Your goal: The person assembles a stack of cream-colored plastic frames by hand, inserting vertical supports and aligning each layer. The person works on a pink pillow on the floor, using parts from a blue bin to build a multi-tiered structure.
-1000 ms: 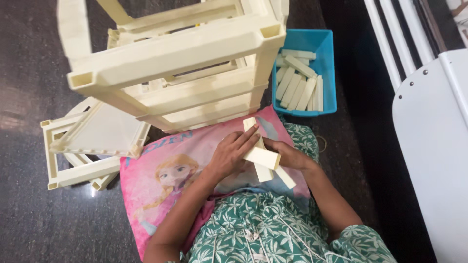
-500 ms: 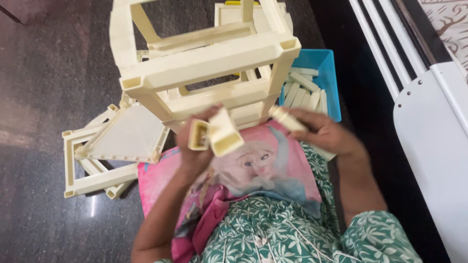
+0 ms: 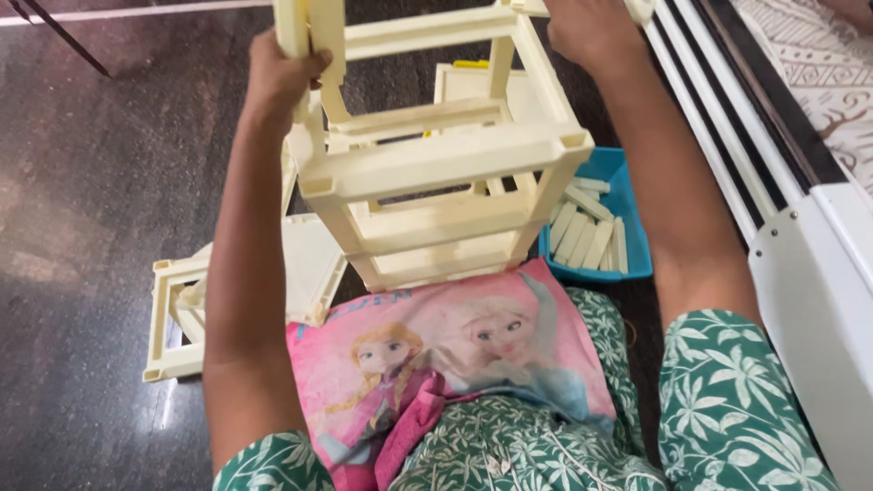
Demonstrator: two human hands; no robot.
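— Up at the top of the head view, what are the hands doing?

— Both arms are reaching upward. The left hand (image 3: 277, 68) is clenching around a cream plastic post (image 3: 293, 25) at the upper left corner of the cream plastic rack (image 3: 436, 164). The right hand (image 3: 591, 27) is pressing on the rack's upper right corner, its fingers running past the picture's edge, so I cannot tell whether it is gripping or only resting there.

— And where is the rack sitting?

— It is standing upright on the dark floor (image 3: 91, 182), directly in front of the person, its tiers stacking up toward the camera. Its base is meeting the far edge of a pink cushion (image 3: 455, 345) with printed cartoon figures, which is lying across the lap.

— What is lying around it?

— A blue bin (image 3: 637, 264) is sitting just right of the rack's foot, holding loose cream pieces (image 3: 587, 236). Flat cream shelf panels (image 3: 182, 309) are lying on the floor to the left, partly behind the left forearm. A white slatted frame (image 3: 727, 136) is running along the right side, and green leaf-print clothing (image 3: 727, 409) is filling the bottom.
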